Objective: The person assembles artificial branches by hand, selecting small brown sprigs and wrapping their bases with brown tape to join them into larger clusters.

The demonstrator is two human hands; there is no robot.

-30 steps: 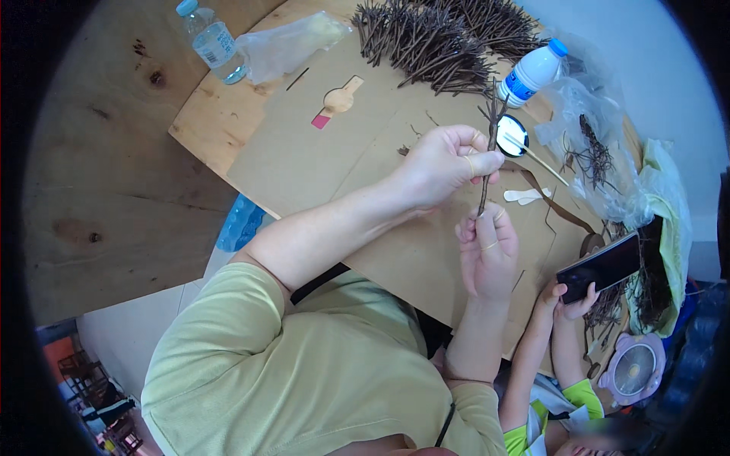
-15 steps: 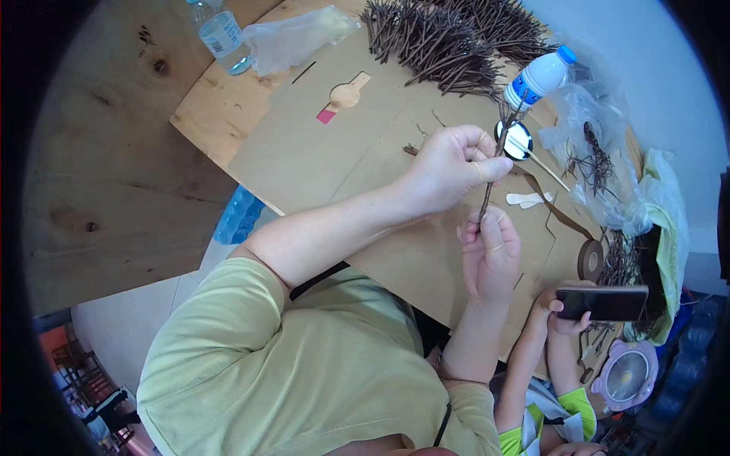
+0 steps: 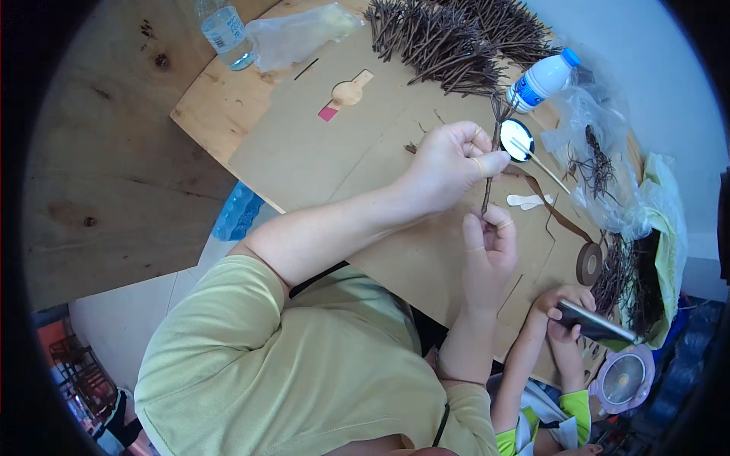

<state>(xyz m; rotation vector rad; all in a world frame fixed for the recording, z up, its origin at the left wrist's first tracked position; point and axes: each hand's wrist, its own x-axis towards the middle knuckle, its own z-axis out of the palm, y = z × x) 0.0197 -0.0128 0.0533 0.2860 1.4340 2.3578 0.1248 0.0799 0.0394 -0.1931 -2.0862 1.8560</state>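
A thin brown branched twig [image 3: 495,135] is held upright over the cardboard, its forked tips pointing away from me. My left hand [image 3: 456,163] is closed, pinching the stem at mid-length between thumb and fingers. Just below, my right hand [image 3: 490,247] is closed with its fingertips at the stem's lower end. Yellowish bands circle some of my fingers. A brown tape strip [image 3: 559,214] runs from its roll [image 3: 588,263] toward my left hand; its far end is hidden there. Beyond the twig sits a round dish [image 3: 517,140] with white contents and a stick.
A big pile of brown twigs [image 3: 449,45] lies at the back. Nearby are a white bottle [image 3: 542,78], a clear bottle [image 3: 226,36], plastic bags [image 3: 601,152] and cardboard [image 3: 304,152]. At right, another person's hands [image 3: 566,311] hold a phone [image 3: 597,323] beside a pink fan [image 3: 623,380].
My right hand has turned slightly, its fingers curling more at the stem's lower end. The twig has shifted a little left. The other person's phone has tilted and dropped lower.
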